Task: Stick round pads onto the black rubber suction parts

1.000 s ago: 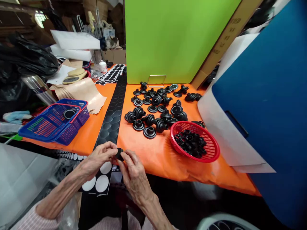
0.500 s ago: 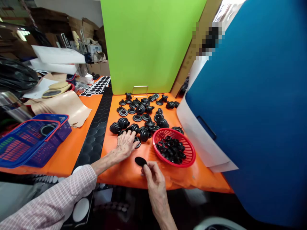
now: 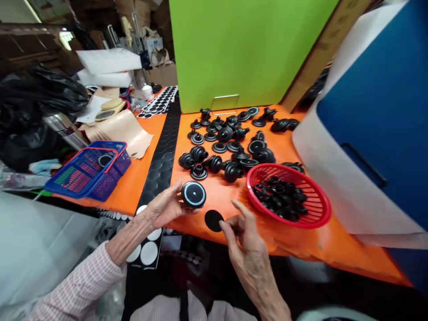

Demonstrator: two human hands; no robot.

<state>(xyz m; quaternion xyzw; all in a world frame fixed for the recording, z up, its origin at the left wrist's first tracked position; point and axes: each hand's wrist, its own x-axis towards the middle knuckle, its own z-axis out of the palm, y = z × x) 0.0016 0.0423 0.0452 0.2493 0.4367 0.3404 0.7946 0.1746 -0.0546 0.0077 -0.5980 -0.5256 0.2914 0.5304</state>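
Near the front edge of the orange bench (image 3: 234, 189), a round black part (image 3: 194, 194) is held in the left hand (image 3: 165, 208), gripped at its side, with its flat face, marked by a pale ring and a small centre dot, turned upward toward the camera. By the right hand (image 3: 245, 238) a thin black disc (image 3: 213, 221) is pinched at its edge between thumb and finger, while the index finger is raised. The two hands are held apart, and the disc is positioned between them, just beside the part but separate from it. Beyond them, many stepped black pieces (image 3: 225, 133) are scattered, some set upright on their wide bases and others tipped over. To the right, a red basket (image 3: 323, 209) is filled partly with small black fittings (image 3: 281, 198). On the left, a long strip of black discs (image 3: 160, 167) is laid across the bench, and beside it a blue basket (image 3: 110, 189) and brown paper (image 3: 125, 129) are placed. At the back, a green panel (image 3: 250, 53) is stood upright; at the right, a blue panel (image 3: 377, 111) is leaned at a slant.
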